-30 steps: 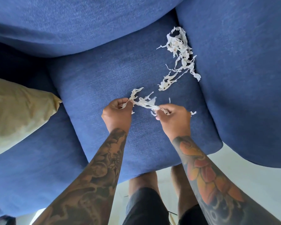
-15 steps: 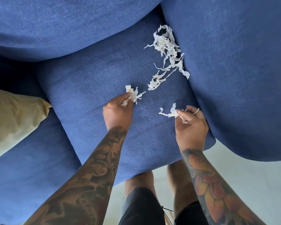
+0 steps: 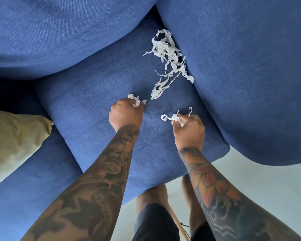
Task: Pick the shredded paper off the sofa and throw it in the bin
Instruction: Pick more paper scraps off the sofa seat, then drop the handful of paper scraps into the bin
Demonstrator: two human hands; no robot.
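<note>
A tangle of white shredded paper (image 3: 169,60) lies on the blue sofa seat cushion (image 3: 94,94), against the sofa's right arm. My left hand (image 3: 127,113) grips a small clump of shreds (image 3: 135,100) just below that tangle. My right hand (image 3: 188,127) pinches another small clump of shreds (image 3: 174,117) lower and to the right, over the cushion's front part. No bin is in view.
A tan pillow (image 3: 14,141) lies on the sofa at the left. The blue back cushion (image 3: 59,32) and the sofa's right arm (image 3: 250,75) hem the seat. Pale floor (image 3: 268,185) and my legs show below the cushion's front edge.
One strand of shreds stretched between both hands has parted into two clumps. My hands moved apart, the left up toward the tangle, the right to the right.
</note>
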